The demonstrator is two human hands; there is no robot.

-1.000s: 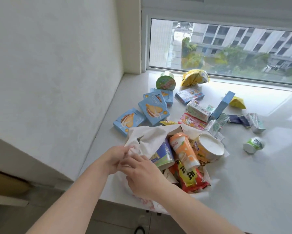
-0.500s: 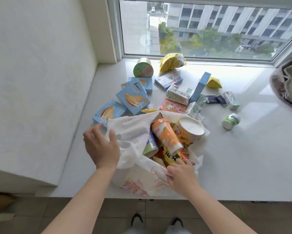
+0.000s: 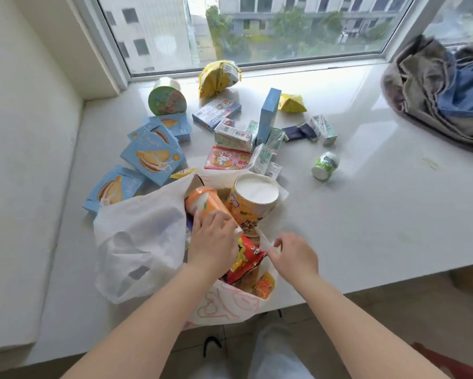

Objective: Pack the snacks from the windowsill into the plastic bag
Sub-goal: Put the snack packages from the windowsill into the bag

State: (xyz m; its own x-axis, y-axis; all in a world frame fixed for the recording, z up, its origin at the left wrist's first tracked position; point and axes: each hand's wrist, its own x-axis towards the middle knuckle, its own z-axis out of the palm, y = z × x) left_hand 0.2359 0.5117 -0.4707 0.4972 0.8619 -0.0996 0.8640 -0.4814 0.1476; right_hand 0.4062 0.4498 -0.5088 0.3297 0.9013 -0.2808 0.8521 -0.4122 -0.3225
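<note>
Left hand (image 3: 213, 239) now off the bag's left flap and down inside the plastic bag (image 3: 139, 242), fingers curled on the orange cup (image 3: 206, 206). Right hand (image 3: 294, 255) now pinching the bag's near right edge, pulling it open. Bag near the front of the windowsill (image 3: 366, 214), part full: yellow tub (image 3: 253, 198), red packet (image 3: 247, 258). Looks like making room inside. Still lots to pack farther back: blue boxes (image 3: 152, 157), pink packet (image 3: 225, 158), little green pot (image 3: 325, 164)
</note>
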